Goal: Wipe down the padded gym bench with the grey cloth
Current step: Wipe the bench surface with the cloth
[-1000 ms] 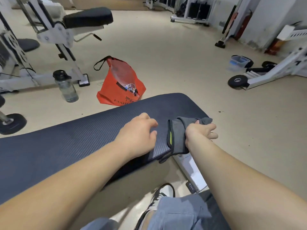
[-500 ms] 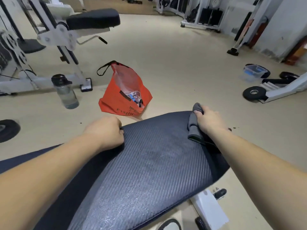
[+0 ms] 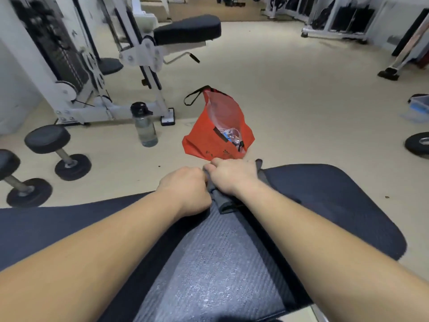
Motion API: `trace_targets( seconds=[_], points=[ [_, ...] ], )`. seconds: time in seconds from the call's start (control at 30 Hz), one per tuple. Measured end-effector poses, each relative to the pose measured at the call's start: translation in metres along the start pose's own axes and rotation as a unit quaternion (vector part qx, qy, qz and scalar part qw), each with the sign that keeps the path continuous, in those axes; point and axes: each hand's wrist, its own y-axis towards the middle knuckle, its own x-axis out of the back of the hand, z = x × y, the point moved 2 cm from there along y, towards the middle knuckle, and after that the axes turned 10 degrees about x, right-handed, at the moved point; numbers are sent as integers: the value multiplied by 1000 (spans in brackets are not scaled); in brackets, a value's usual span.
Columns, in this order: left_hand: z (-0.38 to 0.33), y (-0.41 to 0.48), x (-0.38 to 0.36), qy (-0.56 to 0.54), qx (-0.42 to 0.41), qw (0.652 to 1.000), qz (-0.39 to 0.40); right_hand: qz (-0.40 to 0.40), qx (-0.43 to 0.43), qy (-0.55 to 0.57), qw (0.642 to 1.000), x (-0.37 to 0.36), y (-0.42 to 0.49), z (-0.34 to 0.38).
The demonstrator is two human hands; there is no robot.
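The padded gym bench (image 3: 325,205) is dark navy with a ribbed surface and fills the lower part of the head view. The grey cloth (image 3: 221,203) lies bunched on the bench's far edge. My right hand (image 3: 232,176) presses down on the cloth with its fingers curled over the far rim. Touching the right hand, my left hand (image 3: 185,189) is closed in a fist at the cloth's left end; whether it grips the cloth or the bench edge is hidden. Both forearms reach across the pad.
On the floor just past the bench stand an orange bag (image 3: 218,133) and a water bottle (image 3: 144,124). Two dumbbells (image 3: 58,152) lie at the left. A white machine with a black seat (image 3: 185,31) is behind; a weight plate (image 3: 417,142) lies at right.
My right hand slid the cloth leftward along the far edge of the bench. My left hand moved right to meet it. The view tilted further over the pad.
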Motion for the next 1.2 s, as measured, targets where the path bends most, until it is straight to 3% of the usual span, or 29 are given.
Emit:
trace_targets(
  seconds=[0.13,0.3,0.43,0.57,0.77,0.9,1.2],
  points=[
    [63,-41,22,-7,45,996,-75,-33,48,-35,998,-25,6,77],
    [146,-102,33,-59,125,986,-96,13,135,-91,987,-38,5,180],
    [206,-155,37,-94,208,966,-120,41,139,-97,985,-41,4,241],
    [257,-197,33,-131,263,946,-136,43,132,-110,984,-55,16,255],
    [309,-225,29,-175,246,940,-162,12,152,-127,980,-57,-5,256],
    [339,-232,23,-155,215,948,-175,0,112,-99,989,-58,-1,273],
    [412,-238,39,-125,288,926,-209,-30,148,-3,988,-103,52,457]
  ],
)
